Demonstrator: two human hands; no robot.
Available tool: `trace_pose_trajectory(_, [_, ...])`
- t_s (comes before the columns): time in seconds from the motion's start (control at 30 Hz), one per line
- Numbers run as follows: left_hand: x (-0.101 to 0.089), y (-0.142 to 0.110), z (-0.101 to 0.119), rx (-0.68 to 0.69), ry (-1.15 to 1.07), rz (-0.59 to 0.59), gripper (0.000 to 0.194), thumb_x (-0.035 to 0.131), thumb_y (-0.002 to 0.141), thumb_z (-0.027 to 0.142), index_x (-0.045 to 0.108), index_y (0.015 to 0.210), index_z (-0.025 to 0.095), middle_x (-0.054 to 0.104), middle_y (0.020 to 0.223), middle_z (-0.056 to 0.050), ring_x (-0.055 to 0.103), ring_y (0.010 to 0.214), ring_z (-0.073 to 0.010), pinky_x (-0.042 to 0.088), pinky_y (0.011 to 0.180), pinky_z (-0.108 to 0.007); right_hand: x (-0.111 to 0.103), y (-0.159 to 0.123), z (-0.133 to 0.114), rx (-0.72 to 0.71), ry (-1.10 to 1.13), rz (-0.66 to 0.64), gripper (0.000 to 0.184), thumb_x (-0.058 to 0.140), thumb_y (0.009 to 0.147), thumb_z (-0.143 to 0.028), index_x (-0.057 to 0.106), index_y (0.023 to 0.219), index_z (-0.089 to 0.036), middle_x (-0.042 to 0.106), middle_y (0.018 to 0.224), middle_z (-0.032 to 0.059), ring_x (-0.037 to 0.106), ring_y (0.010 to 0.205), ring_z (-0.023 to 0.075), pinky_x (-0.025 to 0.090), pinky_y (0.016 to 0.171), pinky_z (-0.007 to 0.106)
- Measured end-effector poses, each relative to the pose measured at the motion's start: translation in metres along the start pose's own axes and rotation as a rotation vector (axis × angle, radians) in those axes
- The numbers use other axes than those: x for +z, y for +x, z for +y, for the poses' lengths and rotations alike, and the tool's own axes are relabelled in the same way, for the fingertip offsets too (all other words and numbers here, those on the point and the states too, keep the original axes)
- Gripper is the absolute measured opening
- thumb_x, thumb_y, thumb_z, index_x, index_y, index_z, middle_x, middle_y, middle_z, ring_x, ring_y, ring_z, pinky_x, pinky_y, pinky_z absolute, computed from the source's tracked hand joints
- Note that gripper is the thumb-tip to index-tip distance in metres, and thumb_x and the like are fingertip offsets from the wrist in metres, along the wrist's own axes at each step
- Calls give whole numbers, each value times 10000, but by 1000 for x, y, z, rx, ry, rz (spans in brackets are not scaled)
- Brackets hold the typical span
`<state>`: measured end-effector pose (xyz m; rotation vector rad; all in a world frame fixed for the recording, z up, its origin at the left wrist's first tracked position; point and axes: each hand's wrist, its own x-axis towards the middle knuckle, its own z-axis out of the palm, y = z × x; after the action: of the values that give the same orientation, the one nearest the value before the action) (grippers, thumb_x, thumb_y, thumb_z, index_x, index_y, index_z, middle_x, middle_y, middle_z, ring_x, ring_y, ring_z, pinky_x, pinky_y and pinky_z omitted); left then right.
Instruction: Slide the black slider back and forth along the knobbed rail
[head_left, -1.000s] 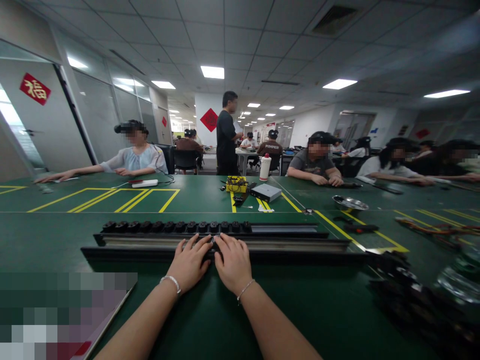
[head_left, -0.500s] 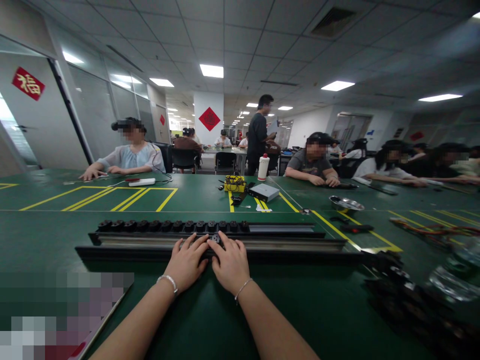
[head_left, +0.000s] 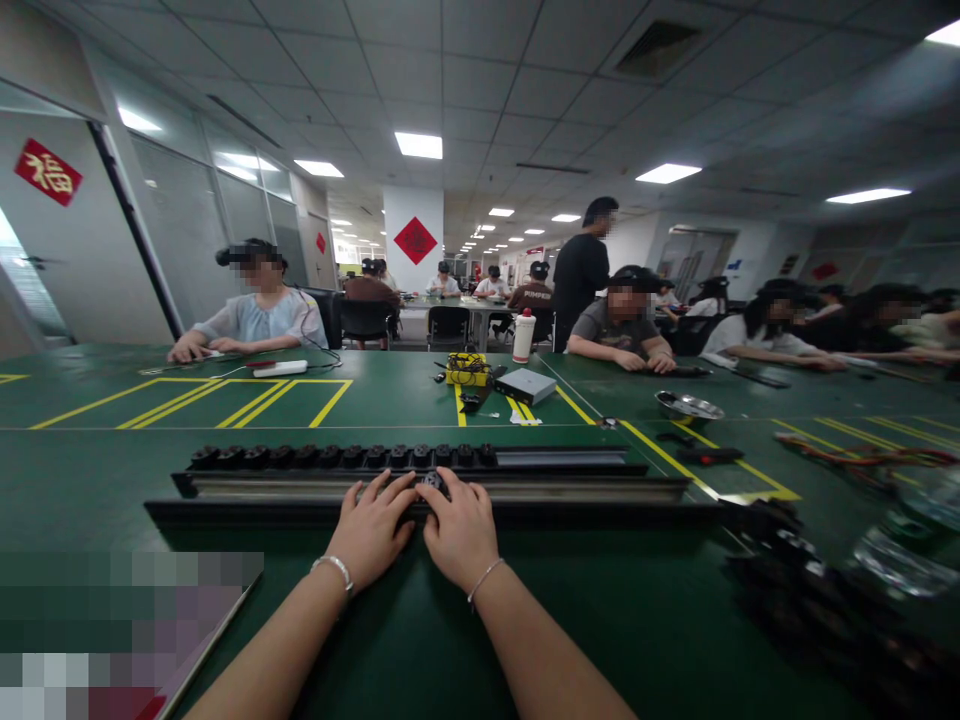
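A long black rail [head_left: 247, 513] with a pale inner channel lies across the green table in front of me. At its middle my left hand [head_left: 373, 532] and my right hand [head_left: 463, 527] hold a small black block [head_left: 431, 480], resembling a socket module, between their fingertips. The thumbs rest along the rail's near side, while the other fingers reach over the channel. My hands partly hide the block and the rail. Just behind lies a second black rail [head_left: 562, 459], with a row of similar black blocks [head_left: 330, 456] along its left and middle parts.
Loose black blocks [head_left: 817, 600] are heaped at right, beside a clear plastic container [head_left: 907, 550]. Beyond the rails are a metal bowl [head_left: 688, 406], a grey box [head_left: 526, 386], a yellow box with cables [head_left: 466, 368] and a white bottle [head_left: 523, 337]. Several people sit around.
Both hands stay at the same spot on the rail, around the small block. A standing person in the background has moved right. The view has shifted slightly.
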<state>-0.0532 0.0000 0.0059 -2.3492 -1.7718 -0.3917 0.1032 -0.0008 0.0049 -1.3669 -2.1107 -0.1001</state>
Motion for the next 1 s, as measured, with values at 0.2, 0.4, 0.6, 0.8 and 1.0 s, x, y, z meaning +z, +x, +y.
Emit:
trace_pose_trajectory(0.2, [1, 0, -1, 1, -5, 8, 462, 424, 770, 286, 430, 1223, 379, 409, 1372, 47, 287, 1291, -244, 199, 1026, -531, -1, 1, 0, -3, 7, 10, 384, 460, 773, -249, 523, 1133, -368, 425, 1290, -9, 438, 1083, 165, 256, 944, 345])
trace_pose_trajectory(0.4, [1, 1, 0, -7, -3, -4, 474, 439, 766, 288, 425, 1224, 409, 407, 1373, 51, 284, 1294, -250, 186, 1027, -553, 0, 1, 1, 12, -5, 38, 360, 442, 806, -262, 529, 1144, -348, 464, 1261, 5, 415, 1119, 168, 277, 939, 328])
trace_pose_trajectory(0.6, [2, 1, 0, -5, -20, -6, 455, 432, 776, 305, 430, 1219, 407, 400, 1378, 51, 263, 1303, -253, 158, 1030, -570, 2, 3, 4, 14, 31, 44, 408, 405, 851, -293, 436, 1258, -297, 487, 1262, 19, 409, 1153, 152, 279, 947, 304])
trace_pose_trajectory(0.8, [0, 1, 2, -10, -23, -17, 491, 449, 765, 282, 410, 1232, 428, 394, 1381, 52, 256, 1304, -253, 143, 1032, -573, 3, 5, 4, 75, 33, 51, 379, 378, 870, -307, 464, 1236, -256, 515, 1241, 37, 432, 1143, 147, 268, 961, 304])
trace_pose_trajectory(1.0, [-2, 1, 4, -9, -29, -30, 503, 453, 764, 279, 393, 1233, 452, 380, 1389, 61, 243, 1305, -271, 124, 1012, -615, 5, 4, 4, 152, -8, 82, 338, 398, 866, -359, 510, 1178, -293, 515, 1239, 35, 391, 1189, 187, 201, 1008, 379])
